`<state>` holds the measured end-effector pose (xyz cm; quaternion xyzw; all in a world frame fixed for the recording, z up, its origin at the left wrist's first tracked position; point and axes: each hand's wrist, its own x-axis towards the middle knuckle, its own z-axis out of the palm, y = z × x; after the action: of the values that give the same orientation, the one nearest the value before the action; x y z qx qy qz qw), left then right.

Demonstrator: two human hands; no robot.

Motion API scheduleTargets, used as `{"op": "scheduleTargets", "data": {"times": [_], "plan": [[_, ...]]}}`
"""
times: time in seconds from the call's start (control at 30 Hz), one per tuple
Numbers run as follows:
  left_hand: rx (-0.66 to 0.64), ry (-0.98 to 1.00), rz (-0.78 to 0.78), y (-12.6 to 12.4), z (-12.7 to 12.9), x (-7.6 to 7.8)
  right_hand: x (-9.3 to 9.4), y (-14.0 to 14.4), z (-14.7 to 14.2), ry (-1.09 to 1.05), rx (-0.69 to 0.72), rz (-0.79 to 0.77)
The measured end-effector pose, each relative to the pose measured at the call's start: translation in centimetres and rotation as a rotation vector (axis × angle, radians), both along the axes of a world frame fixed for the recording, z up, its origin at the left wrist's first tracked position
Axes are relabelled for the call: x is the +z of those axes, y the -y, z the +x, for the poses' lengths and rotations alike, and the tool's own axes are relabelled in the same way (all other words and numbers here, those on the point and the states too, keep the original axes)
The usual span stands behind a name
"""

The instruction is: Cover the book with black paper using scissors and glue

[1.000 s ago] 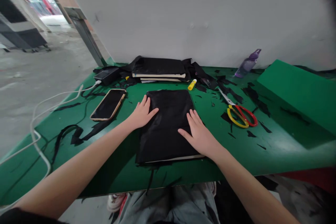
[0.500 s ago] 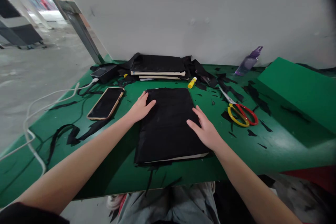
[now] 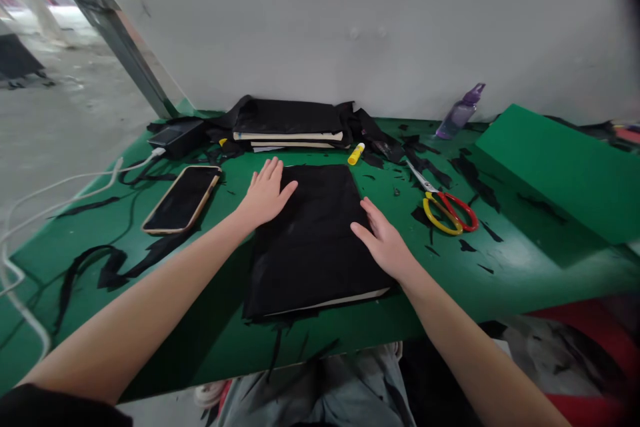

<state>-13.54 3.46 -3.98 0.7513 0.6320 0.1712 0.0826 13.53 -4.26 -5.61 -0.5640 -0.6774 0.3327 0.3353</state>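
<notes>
A black-covered book (image 3: 310, 253) lies flat on the green table (image 3: 505, 293), a strip of pale pages showing at its near edge. My left hand (image 3: 265, 193) rests open on its upper left part, fingers stretched out and pointing away from me. At the right edge of the cover is my right hand (image 3: 383, 237), also open, with thumb and fingers apart. To the right lie scissors (image 3: 445, 207) with one yellow and one red handle. A yellow glue stick (image 3: 356, 154) is just beyond the book's far right corner.
Behind are stacked black-covered books (image 3: 290, 120) among black scraps (image 3: 380, 137). A phone (image 3: 183, 199), a black box (image 3: 177, 138) and a white cable (image 3: 75, 177) are at left. A purple bottle (image 3: 457, 113) and a green board (image 3: 560, 170) stand at right, before a grey panel (image 3: 300, 27).
My left hand has slid farther onto the cover and its fingers now point more directly away from me. My right hand stays at the right edge. The whole view has shifted slightly.
</notes>
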Motion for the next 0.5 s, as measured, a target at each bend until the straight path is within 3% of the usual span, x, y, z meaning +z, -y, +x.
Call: {"op": "scheduleTargets", "data": {"times": [0.13,0.27,0.4,0.5], "plan": [[-0.134,-0.119,0.02,-0.1,1.4,0.5,0.8,0.3,-0.3,0.245,0.019,0.037],[-0.143,-0.182,0.006,-0.3,2.0,-0.1,1.1,0.5,-0.5,0.382,0.066,0.021],[-0.141,-0.2,0.043,-0.3,1.8,-0.8,1.4,0.5,-0.4,0.27,0.006,0.046],[-0.136,-0.176,0.096,0.1,2.0,-0.4,1.7,0.3,0.1,0.118,-0.092,0.118]]}}
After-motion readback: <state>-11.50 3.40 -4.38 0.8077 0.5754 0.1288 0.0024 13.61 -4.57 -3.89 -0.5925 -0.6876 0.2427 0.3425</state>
